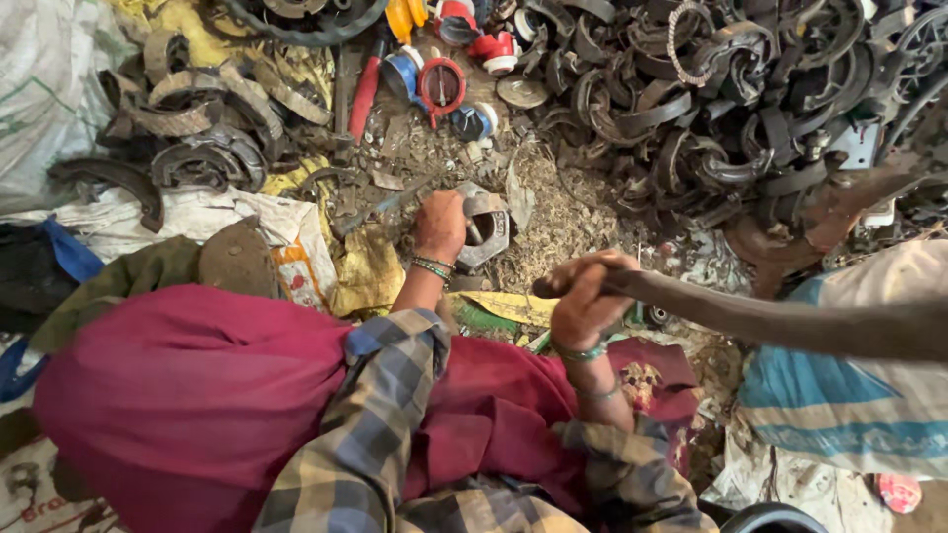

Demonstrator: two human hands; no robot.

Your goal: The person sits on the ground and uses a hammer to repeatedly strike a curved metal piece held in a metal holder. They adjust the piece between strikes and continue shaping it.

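Littered workshop floor [578, 222], heap of curved metal brake shoes [711, 109] at the far edge, left hand [439, 225] clasping a rod on a metal block [486, 229], right hand [585, 296] gripping a dark hammer handle [750, 318]

Just one view here, a head-worn camera looking almost straight down over the wearer's own lap and plaid sleeves [395, 434] at the bottom edge. It sits fairly close, so both hands land mid-frame: left hand [439, 225], right hand [585, 301]. The top of the frame reaches a heap of curved metal parts [711, 99] on the ground ahead.
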